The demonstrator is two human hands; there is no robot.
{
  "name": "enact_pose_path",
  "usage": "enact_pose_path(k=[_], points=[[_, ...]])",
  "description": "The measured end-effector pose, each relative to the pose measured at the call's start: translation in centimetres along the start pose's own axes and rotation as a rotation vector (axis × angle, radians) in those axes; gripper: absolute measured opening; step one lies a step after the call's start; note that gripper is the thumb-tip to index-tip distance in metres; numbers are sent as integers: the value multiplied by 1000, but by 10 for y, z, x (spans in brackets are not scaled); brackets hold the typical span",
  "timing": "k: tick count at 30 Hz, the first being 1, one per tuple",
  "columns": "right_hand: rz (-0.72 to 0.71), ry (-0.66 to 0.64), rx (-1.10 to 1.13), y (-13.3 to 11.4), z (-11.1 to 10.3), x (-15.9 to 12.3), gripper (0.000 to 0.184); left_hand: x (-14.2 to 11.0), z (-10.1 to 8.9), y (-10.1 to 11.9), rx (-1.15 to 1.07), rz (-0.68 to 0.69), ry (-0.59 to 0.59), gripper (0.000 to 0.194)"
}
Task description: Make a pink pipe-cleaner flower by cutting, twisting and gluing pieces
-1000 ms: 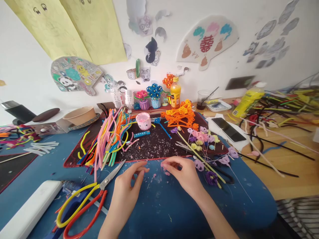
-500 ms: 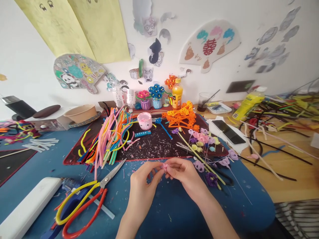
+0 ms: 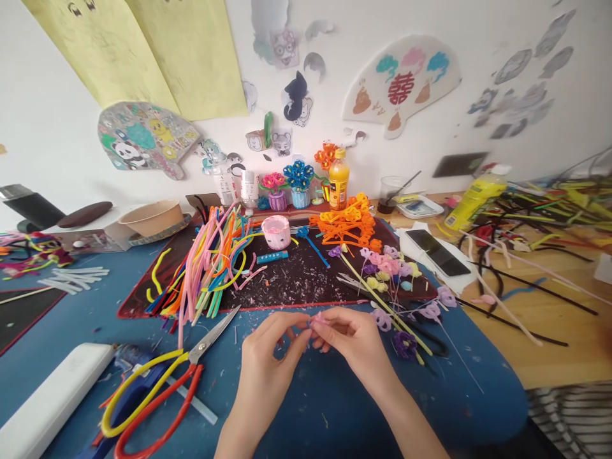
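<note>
A small pink fuzzy piece (image 3: 318,317) is pinched by the right hand (image 3: 352,335), with thumb and forefinger closed on it. Its left edge is gripped by the left hand (image 3: 270,347), whose thumb and forefinger are brought nearly together there; the other fingers of both hands are loosely curled. The piece is held between the two sets of fingertips and partly hidden by them, so its full shape cannot be told.

It is held above the blue worktop (image 3: 306,395), just in front of a black mat with red edging (image 3: 306,277), which is strewn with pale scraps. On the mat, a round pink-and-white cup (image 3: 276,233) is set behind a short teal tube (image 3: 272,257). To the left, a bundle of multicoloured fuzzy stems (image 3: 205,261) is laid; to the right, orange fuzzy flowers (image 3: 351,223) are heaped.

Just beside the right hand, a lilac looped flower (image 3: 381,320) is found. Left of the left hand, large scissors with yellow and red handles (image 3: 195,356) are laid partly over a blue plastic tool (image 3: 132,394).
</note>
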State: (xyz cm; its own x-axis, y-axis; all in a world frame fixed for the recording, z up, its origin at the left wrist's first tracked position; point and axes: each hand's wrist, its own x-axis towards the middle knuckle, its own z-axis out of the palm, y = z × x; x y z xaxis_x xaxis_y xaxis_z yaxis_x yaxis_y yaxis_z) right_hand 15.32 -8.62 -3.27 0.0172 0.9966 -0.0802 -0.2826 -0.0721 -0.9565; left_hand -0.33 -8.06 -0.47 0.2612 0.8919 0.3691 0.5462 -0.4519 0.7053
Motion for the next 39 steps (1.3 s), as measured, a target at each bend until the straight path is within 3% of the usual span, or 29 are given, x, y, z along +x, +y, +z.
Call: enact_pose_path(k=[5, 10, 13, 17, 21, 30, 34, 36, 39], points=[[43, -82, 22, 0, 2, 1, 28, 2, 2, 3, 72, 154, -9, 17], [128, -209, 157, -8, 1, -4, 37, 3, 2, 5, 121, 215, 108, 13], [169, -278, 304, -11, 0, -10, 38, 2, 0, 3, 113, 179, 181, 15], [188, -306, 361, -9, -2, -12, 39, 1, 0, 1, -20, 4, 227, 10], [199, -247, 299, -4, -1, -10, 39, 0, 1, 1, -107, -42, 205, 10], [251, -49, 267, 5, 9, -16, 34, -14, -2, -1, 236, 266, 83, 19], [202, 83, 257, 4, 1, -17, 29, -21, -10, -7, 258, 151, 27, 31], [176, 148, 198, 2, -7, -14, 28, -24, -11, -13, 309, 83, 18, 27], [137, 203, 123, 1, -15, -10, 30, -25, -5, -23, 456, 100, -58, 18]])
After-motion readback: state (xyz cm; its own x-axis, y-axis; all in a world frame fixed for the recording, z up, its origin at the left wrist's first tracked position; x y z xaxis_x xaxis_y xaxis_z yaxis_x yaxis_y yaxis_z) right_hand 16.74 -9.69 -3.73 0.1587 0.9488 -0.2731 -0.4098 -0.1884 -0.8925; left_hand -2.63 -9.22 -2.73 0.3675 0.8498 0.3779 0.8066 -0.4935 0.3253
